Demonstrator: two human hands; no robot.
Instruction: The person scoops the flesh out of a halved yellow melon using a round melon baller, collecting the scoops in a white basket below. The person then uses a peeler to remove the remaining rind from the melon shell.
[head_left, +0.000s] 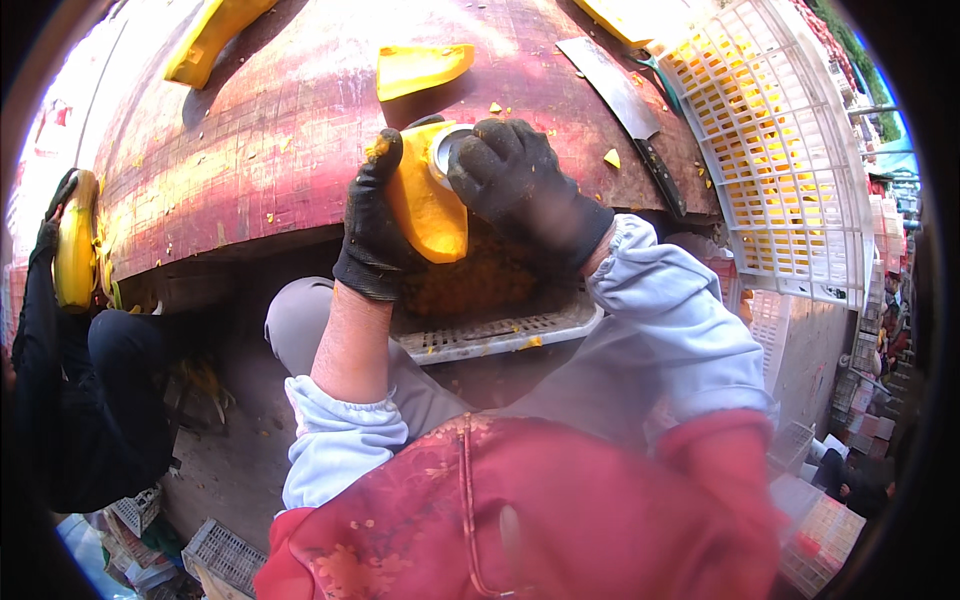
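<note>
My left hand (379, 217), in a black glove, grips a piece of orange squash (431, 214), apparently pumpkin, over the table's front edge. In my gloved right hand (517, 172) is a round, shiny metal scraping tool (444, 156), its rim against the upper part of the squash. Below both hands stands a crate (510, 341) with a pale rim; orange scraps lie in it, blurred and in shadow. Behind my hands another cut squash piece (424, 69) rests on the red tabletop (300, 142).
A cleaver (619, 94) with a black handle lies at the right, beside a white plastic crate (780, 150) holding yellow pieces. A long squash piece (214, 41) is at the back left. At the far left, a person in dark clothes (97, 405) holds a yellow squash (75, 244).
</note>
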